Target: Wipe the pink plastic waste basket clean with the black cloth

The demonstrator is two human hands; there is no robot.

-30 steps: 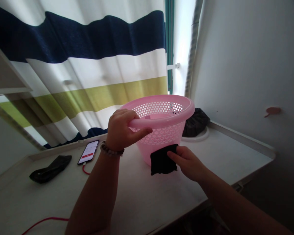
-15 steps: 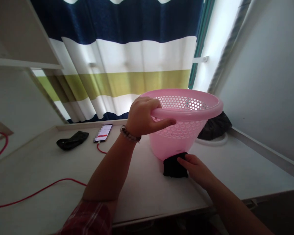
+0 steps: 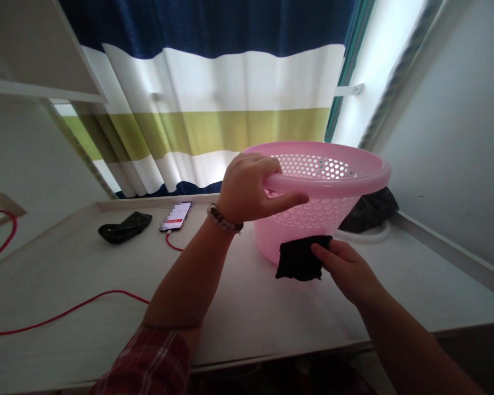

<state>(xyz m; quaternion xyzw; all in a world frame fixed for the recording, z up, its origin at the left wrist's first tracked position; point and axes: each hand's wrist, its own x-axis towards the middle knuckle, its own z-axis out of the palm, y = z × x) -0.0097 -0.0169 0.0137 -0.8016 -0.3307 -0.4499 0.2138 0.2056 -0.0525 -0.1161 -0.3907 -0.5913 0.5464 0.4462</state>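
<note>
A pink plastic basket (image 3: pixel 271 241) with a perforated upper wall stands on the white desk (image 3: pixel 247 323). My left hand (image 3: pixel 253 189) grips its rim at the near left, thumb along the outside and fingers curled over the edge. Low in front of the basket, my right hand (image 3: pixel 348 269) pinches a folded black cloth (image 3: pixel 299 260) by its upper right corner. The cloth hangs before the basket's lower wall; whether it touches the wall I cannot tell.
A phone (image 3: pixel 176 216) with a lit screen lies at the back left, plugged into a red cable (image 3: pixel 107 293). Left of it is a dark pouch-like item (image 3: pixel 125 227). A black bag (image 3: pixel 370 211) sits behind the basket at right, by the wall. A striped curtain (image 3: pixel 214 131) hangs behind.
My right hand has raised the black cloth slightly, and it now hangs off the desk surface. My left hand stays on the basket rim. The whole view has shifted a little.
</note>
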